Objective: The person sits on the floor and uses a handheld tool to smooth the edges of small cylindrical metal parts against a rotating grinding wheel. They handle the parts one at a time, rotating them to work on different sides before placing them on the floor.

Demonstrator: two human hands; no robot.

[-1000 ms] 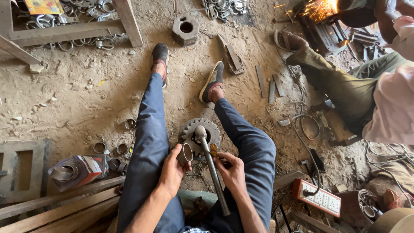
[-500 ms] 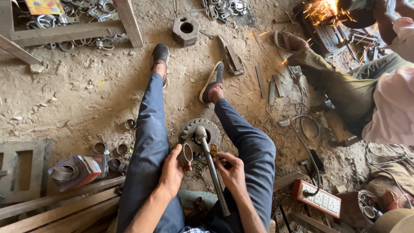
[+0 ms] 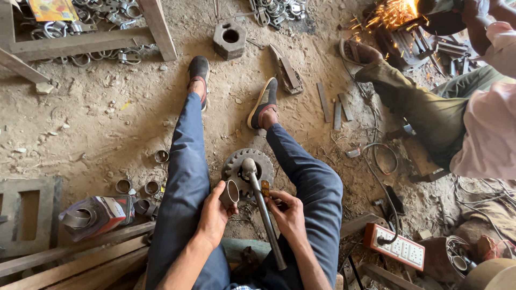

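I sit on the dirt floor with my legs stretched out. My left hand (image 3: 214, 215) grips a short metal ring (image 3: 230, 193), a cut piece of pipe, held just left of a round toothed gear wheel (image 3: 236, 164) lying between my knees. A long steel lever bar (image 3: 263, 217) runs from the wheel's centre back toward me. My right hand (image 3: 288, 215) rests against that bar, fingers curled near a small orange piece (image 3: 265, 188) on it; whether it grips the bar is unclear.
Several more pipe rings (image 3: 144, 189) lie by my left leg beside a torn carton (image 3: 95, 216). A co-worker (image 3: 457, 107) sits at right, throwing sparks (image 3: 392, 11) at the top. A power strip (image 3: 396, 246) and cables lie at right, a steel block (image 3: 230, 37) ahead.
The sparks at the co-worker's tool flare and spread wider. My hands, the ring and the bar stay almost where they were.
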